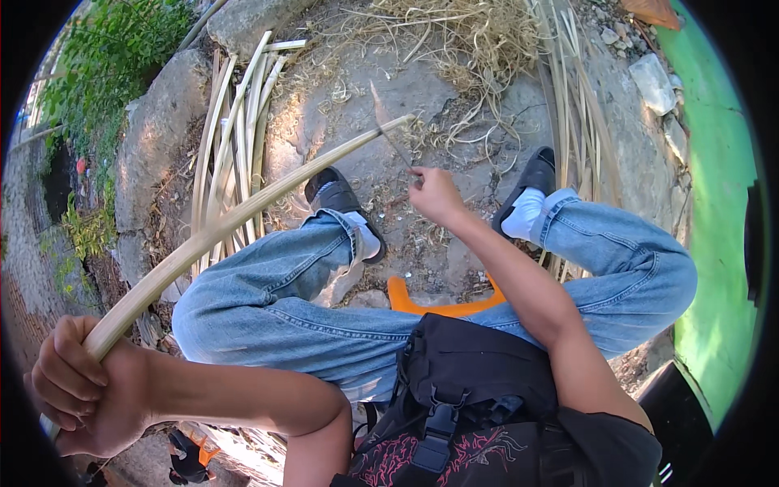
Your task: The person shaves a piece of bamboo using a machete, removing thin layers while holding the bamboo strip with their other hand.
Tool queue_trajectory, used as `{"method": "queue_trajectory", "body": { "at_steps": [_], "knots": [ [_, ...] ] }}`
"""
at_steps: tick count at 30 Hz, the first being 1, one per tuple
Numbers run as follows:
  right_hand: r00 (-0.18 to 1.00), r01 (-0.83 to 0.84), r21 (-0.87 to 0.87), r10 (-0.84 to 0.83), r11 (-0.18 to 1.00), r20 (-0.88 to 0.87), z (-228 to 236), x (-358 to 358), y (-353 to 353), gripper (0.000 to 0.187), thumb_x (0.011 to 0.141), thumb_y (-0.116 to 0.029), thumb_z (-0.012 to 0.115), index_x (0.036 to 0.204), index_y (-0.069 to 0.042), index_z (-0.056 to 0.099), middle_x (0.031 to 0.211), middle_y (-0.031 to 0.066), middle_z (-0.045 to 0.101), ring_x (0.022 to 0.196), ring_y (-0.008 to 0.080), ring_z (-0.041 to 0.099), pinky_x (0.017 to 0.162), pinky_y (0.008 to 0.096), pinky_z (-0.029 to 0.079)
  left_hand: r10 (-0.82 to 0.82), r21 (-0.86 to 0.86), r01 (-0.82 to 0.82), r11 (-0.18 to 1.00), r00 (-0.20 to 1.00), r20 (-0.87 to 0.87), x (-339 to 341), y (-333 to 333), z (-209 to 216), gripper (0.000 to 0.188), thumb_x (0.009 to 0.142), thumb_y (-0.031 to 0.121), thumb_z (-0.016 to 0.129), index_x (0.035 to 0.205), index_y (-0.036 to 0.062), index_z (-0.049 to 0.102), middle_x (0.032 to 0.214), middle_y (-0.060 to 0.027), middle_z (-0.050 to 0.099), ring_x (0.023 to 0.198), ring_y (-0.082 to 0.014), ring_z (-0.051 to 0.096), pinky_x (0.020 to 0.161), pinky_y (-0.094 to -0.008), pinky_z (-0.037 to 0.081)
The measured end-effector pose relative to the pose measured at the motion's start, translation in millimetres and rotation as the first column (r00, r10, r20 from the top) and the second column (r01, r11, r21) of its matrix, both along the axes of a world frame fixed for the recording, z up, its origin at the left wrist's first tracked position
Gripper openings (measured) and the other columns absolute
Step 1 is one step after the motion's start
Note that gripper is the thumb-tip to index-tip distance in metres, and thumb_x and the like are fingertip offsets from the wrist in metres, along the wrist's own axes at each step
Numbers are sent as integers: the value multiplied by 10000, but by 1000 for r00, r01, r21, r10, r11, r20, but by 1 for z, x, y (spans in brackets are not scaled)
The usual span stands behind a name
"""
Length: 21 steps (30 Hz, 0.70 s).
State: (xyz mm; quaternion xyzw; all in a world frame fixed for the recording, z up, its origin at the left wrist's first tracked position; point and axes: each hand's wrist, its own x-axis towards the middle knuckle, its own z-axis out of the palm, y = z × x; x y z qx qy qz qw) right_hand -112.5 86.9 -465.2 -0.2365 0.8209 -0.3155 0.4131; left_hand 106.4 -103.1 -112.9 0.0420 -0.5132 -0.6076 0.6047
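My left hand (93, 390), at the lower left, is wrapped round the near end of a long pale strip of split bamboo or wood (268, 197). The strip slants up to the right, over my left leg, and its far end hangs above the ground. In my right hand (436, 197) is a thin-bladed knife (378, 104), its handle mostly hidden by my fingers. The blade points up and to the left and crosses the strip close to its far end. Whether it cuts into the strip cannot be told.
Pale strips (235, 154) lie left of my feet, and a second bundle (580, 105) lies to the right. Curly shavings (487, 40) are heaped ahead. Rocks (166, 122) edge the left side. Between my legs shows an orange seat edge (446, 308). Green ground (718, 203) borders the right.
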Motion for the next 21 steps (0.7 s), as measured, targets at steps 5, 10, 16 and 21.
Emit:
{"method": "queue_trajectory", "body": {
  "at_steps": [5, 10, 16, 21],
  "knots": [
    [999, -32, 54, 29, 998, 42, -61, -1, 34, 271, 772, -138, 584, 941, 63, 650, 724, 248, 638, 710, 345, 659, 645, 412, 498, 4, -22, -5, 1000, 1000, -26, -6, -7, -6, 531, 858, 566, 388, 512, 168, 325, 413, 69, 286, 328, -41, 262, 324, -175, 214],
    [999, 28, 5, -28, 1000, 46, -33, -6, 13, 255, 773, -155, 598, 910, 51, 660, 757, 245, 644, 689, 354, 649, 647, 407, 498, 154, -18, -154, 988, 988, 4, 3, -3, -4, 484, 839, 521, 427, 533, 159, 328, 413, 62, 270, 337, -47, 249, 336, -185, 208],
    [993, 106, 1, -106, 994, 49, -103, -8, 47, 246, 749, -108, 593, 940, 19, 681, 717, 139, 673, 650, 200, 643, 615, 305, 483, 150, 136, -143, 980, 988, -38, 0, -8, -9, 589, 837, 657, 375, 543, 148, 338, 449, 48, 243, 350, -64, 203, 354, -217, 153],
    [995, -14, 55, 19, 998, -95, -58, -5, 21, 221, 770, -174, 612, 828, 32, 668, 716, 223, 647, 692, 325, 657, 618, 397, 484, 83, 49, -81, 996, 996, -36, 2, -2, -6, 500, 854, 549, 447, 607, 121, 369, 452, 46, 254, 363, -56, 215, 352, -206, 165]
  ]
}}
